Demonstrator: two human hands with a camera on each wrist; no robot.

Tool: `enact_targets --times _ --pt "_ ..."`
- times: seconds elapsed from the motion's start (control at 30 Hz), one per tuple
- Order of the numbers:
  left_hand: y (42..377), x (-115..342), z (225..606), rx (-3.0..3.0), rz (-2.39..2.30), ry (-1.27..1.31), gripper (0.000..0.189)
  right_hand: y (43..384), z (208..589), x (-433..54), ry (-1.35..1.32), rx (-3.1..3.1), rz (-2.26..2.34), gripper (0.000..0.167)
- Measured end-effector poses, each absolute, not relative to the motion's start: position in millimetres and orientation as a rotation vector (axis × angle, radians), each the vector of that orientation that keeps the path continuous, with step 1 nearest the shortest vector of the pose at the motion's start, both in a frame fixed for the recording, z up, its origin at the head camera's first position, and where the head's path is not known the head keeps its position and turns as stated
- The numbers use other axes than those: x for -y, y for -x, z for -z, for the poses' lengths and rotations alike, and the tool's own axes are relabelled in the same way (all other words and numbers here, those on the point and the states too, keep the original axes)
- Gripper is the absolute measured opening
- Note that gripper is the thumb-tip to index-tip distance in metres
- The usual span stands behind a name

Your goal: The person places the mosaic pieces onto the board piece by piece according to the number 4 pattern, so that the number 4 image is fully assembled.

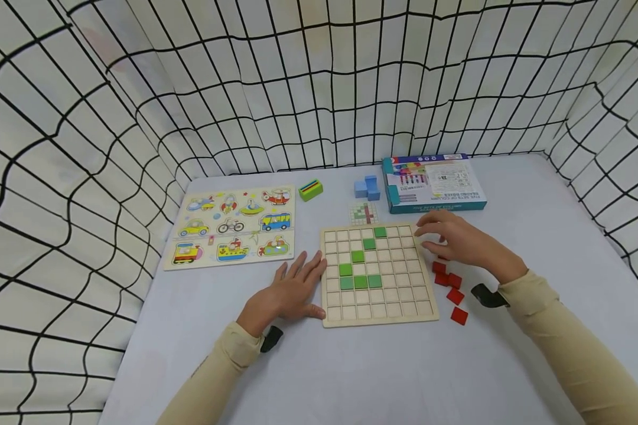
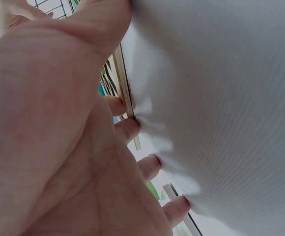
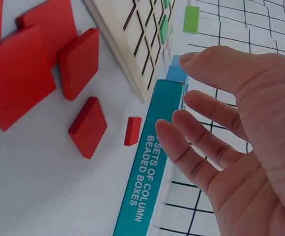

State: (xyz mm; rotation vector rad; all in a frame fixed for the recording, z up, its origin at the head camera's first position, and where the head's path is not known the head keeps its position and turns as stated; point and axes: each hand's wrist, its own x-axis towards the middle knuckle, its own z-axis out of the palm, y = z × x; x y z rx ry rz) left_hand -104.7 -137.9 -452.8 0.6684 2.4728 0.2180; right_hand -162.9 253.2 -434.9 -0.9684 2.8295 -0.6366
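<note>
My left hand [image 1: 289, 292] rests on the table, fingers spread and straight. Its fingertips and thumb are at the left edge of the wooden grid board [image 1: 380, 322]; in the left wrist view its fingertips [image 2: 150, 167] press on the white cloth. Green tiles [image 1: 360, 282] fill several cells in a diagonal line and a short row. My right hand [image 1: 465, 242] hovers by the board's right edge, fingers loosely bent with nothing between them. Loose red tiles [image 1: 459, 316] lie on the table below it; one small red tile [image 3: 132, 131] shows near the box in the right wrist view.
A picture puzzle board [image 1: 228, 236] lies to the left. Behind the grid board are a pattern card [image 1: 363, 213], light blue blocks [image 1: 367, 189], a green block with stripes [image 1: 311, 190] and a teal-edged box [image 1: 436, 186]. Black netting [image 1: 329, 109] hangs around the table.
</note>
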Motion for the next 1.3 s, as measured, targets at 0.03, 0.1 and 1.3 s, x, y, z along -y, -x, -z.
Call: enact_targets --times 0.03,0.1,1.3 --pt "105 138 454 -2.47 -0.22 -0.666 0.112 165 436 -254 0.949 -2.825 0.636 0.027" --pt "105 137 455 -2.469 -0.234 -0.669 0.112 169 437 -256 0.905 -2.814 0.639 0.028" --pt "109 142 474 -2.487 -0.245 -0.652 0.117 208 457 -275 0.792 -2.819 0.608 0.027"
